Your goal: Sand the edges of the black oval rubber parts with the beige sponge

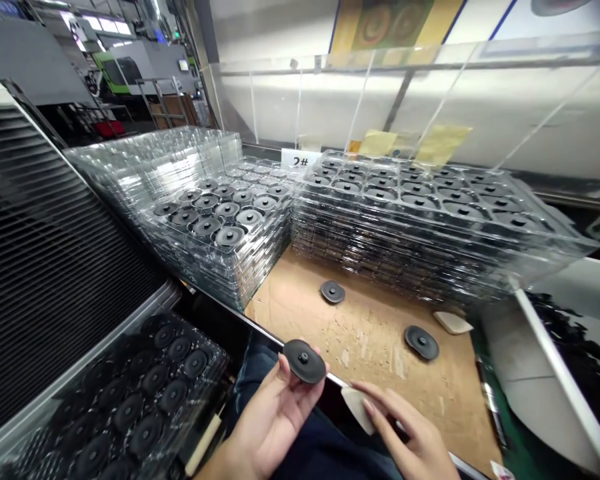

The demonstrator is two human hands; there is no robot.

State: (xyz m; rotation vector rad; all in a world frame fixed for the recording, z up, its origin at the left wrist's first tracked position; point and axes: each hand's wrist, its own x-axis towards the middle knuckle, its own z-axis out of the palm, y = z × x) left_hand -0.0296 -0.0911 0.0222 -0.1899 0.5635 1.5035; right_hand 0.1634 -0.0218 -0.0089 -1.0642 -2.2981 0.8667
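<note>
A black oval rubber part (305,362) with a small raised stub at its centre rests in my left hand (275,413), the thumb and fingers closed on its rim. To the right, my right hand (405,427) pinches a flat cream-coloured piece with a pointed end (359,408), held a little apart from the black part. Beyond my hands, on the brown board (300,293), lie two similar black parts, one near the middle (333,292) and one at the right (422,343). Close to the latter is another cream piece (453,323).
Stacked clear trays (420,213) filled with black parts stand at the back, with another stack (220,227) to the left. A lower-left tray (145,400) also holds black parts. At right are a pen (491,400) and a white bin (535,373) with black pieces.
</note>
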